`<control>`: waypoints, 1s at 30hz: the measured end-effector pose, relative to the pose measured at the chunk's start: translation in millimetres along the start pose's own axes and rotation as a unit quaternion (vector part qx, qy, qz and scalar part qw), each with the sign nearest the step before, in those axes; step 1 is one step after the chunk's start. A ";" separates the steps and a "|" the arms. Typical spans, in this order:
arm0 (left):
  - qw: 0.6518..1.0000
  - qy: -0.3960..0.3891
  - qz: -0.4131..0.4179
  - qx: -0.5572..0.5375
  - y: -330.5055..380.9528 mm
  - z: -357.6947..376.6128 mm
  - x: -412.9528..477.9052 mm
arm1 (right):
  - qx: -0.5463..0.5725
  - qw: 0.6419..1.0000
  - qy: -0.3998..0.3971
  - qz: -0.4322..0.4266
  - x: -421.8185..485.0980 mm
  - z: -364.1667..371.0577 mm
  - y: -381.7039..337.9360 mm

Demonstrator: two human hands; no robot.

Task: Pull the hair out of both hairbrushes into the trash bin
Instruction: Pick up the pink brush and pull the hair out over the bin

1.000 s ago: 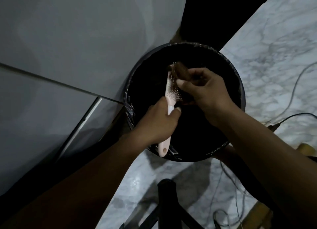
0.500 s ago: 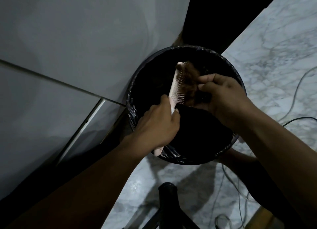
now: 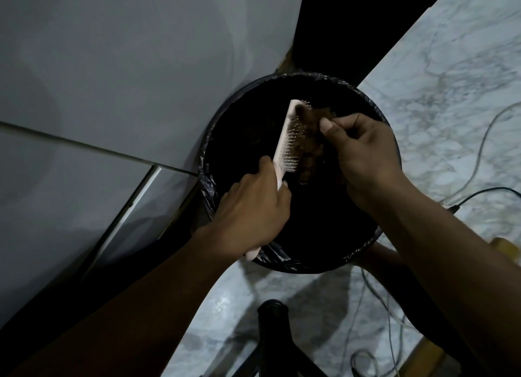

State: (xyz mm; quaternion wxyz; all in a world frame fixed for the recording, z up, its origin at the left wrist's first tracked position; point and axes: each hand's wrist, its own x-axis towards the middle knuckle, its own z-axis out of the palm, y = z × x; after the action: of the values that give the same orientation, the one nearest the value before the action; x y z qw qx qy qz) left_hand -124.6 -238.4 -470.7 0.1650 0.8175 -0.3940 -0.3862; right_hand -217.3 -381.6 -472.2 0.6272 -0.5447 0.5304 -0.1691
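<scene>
A pale pink hairbrush point(image 3: 284, 139) is held over the round black trash bin point(image 3: 208, 184), bristles facing right. My left hand point(image 3: 253, 215) is wrapped around its handle, whose end pokes out below my wrist. A clump of brown hair point(image 3: 308, 145) hangs off the bristles. My right hand point(image 3: 363, 156) pinches this clump, thumb near the top of the brush. Only one hairbrush is visible.
The bin is lined with a black bag and stands on a marble floor point(image 3: 439, 94) beside a grey wall point(image 3: 112, 66). Cables point(image 3: 479, 151) trail over the floor at right. A dark post point(image 3: 273, 320) rises at bottom centre.
The hair has peeled away from the bristles to the right, with my right hand shifting its pinch up toward the top of the clump. The brush has tilted slightly.
</scene>
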 end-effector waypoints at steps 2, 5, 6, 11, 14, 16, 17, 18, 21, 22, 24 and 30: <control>1.000 0.004 -0.002 -0.009 -0.7 -1.2 1.2 | 0.031 0.999 0.008 0.030 1.1 1.2 0.3; 1.000 0.008 -0.008 -0.001 -2.4 -1.4 1.9 | 0.097 0.991 0.002 0.093 1.3 4.1 -4.4; 1.000 0.012 -0.006 0.012 -2.5 -0.8 1.4 | 0.117 0.987 -0.006 0.106 1.1 3.7 -5.7; 0.994 0.017 0.027 0.108 2.5 5.0 -3.5 | 0.023 0.998 -0.057 -0.004 -2.4 3.1 -2.8; 0.996 0.016 0.017 0.088 3.6 3.7 -3.3 | -0.031 0.998 -0.005 -0.062 -3.5 3.8 -3.4; 0.998 0.017 0.018 0.064 3.0 1.9 -3.3 | -0.028 0.998 0.020 -0.060 -0.6 1.9 -3.3; 0.998 0.019 0.020 0.054 2.9 1.3 -3.0 | -0.031 0.998 0.030 -0.054 0.6 1.7 -3.5; 0.999 0.021 0.019 0.044 2.9 0.8 -2.0 | -0.031 0.998 0.036 -0.044 2.1 0.9 -2.8; 1.000 0.020 0.006 0.019 1.5 -1.0 2.3 | 0.025 0.998 0.050 0.019 4.6 2.1 -0.5; 1.000 0.020 0.001 0.015 0.9 -1.6 3.2 | 0.051 0.996 0.051 0.044 5.3 3.2 -0.9; 1.000 0.019 -0.008 0.011 -0.2 -2.4 3.4 | 0.114 0.989 0.029 0.084 3.6 5.1 -5.3; 0.999 0.019 0.003 0.049 2.4 -0.1 -0.4 | 0.016 0.996 -0.072 -0.042 -7.1 9.3 -8.2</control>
State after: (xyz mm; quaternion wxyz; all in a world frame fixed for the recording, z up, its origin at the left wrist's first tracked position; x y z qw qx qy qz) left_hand -125.9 -239.6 -469.0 0.1331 0.8308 -0.4115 -0.3504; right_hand -209.0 -374.2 -463.2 0.6649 -0.5672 0.4575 -0.1638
